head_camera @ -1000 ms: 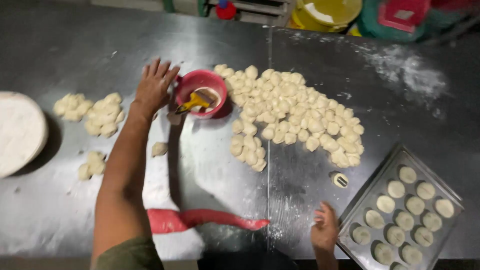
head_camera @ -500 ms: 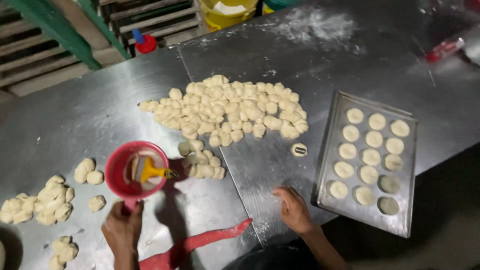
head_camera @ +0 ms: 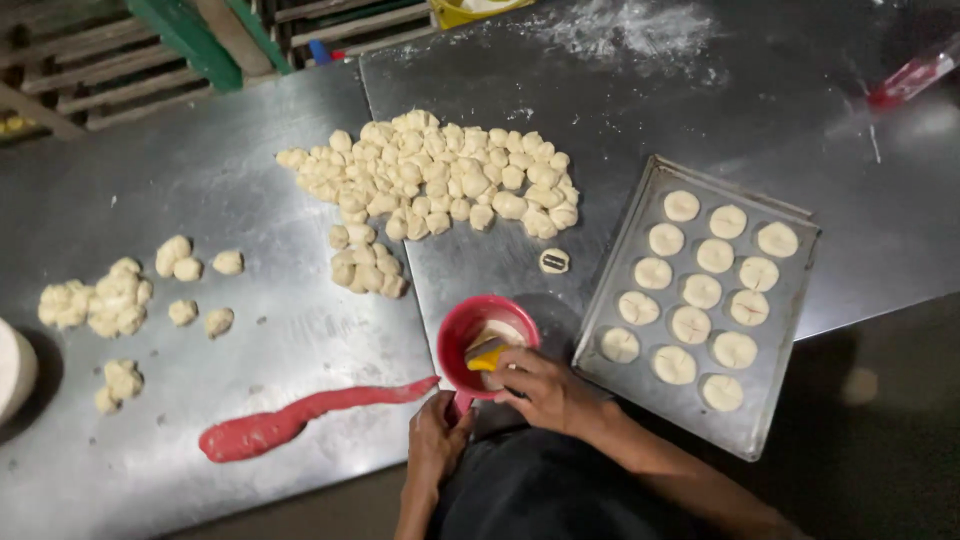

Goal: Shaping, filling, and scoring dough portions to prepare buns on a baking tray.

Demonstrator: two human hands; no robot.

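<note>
Where the steel worktop (head_camera: 200,190) runs off to the far left, a white round thing (head_camera: 12,368) pokes in at the edge, and just right of it lie small clumps of dough bits (head_camera: 110,300), loosely scattered. Nearer, a long red strip (head_camera: 300,415) lies flat on the metal, its thin end pointing right toward the cup. A big heap of dough pieces (head_camera: 430,175) spreads across the middle, farther off, with a smaller cluster (head_camera: 365,265) trailing from its near side. The left hand (head_camera: 435,440) sits at the near edge, its fingers closed on the handle of the red cup (head_camera: 487,345), which stands on the worktop just left of the tray. The right hand (head_camera: 545,390) reaches over the cup's near rim, its fingers pinched on a yellow tool (head_camera: 487,355) that dips into the cup; what the cup holds looks pale. A single round disc with a dark mark (head_camera: 554,261) lies alone between the heap and the cup. To the right, a metal tray (head_camera: 745,420) sits tilted to the worktop's edge, carrying rows of flat dough rounds (head_camera: 700,290), each apart from its neighbours. Far right, a red-handled object (head_camera: 910,75) lies by a dusting of flour (head_camera: 630,30).
</note>
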